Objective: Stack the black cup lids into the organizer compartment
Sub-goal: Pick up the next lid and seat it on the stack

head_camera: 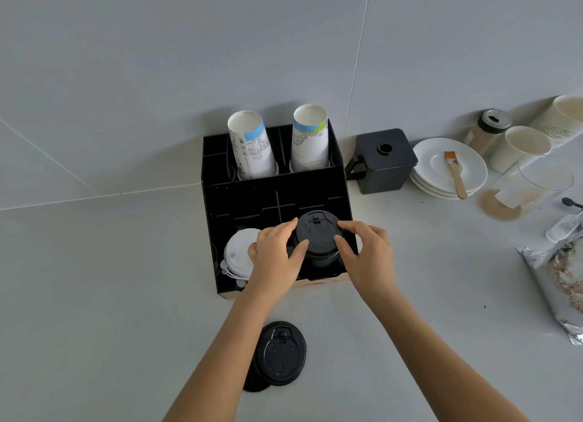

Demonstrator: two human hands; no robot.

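Soft, even daylight, faint shadows, sharp centre, wide-angle bending at the edges, no glare.

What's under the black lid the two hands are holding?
More black plastic lids stacked beneath the top black lid, inside the black organizer. The left hand and right hand hide the stack's bottom.

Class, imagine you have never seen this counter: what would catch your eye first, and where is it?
First, the two hands, left hand and right hand, gripping a stack of black lids in the front right compartment of the black organizer. Next, the white lids in the compartment beside it, and more loose black lids on the counter nearer the person.
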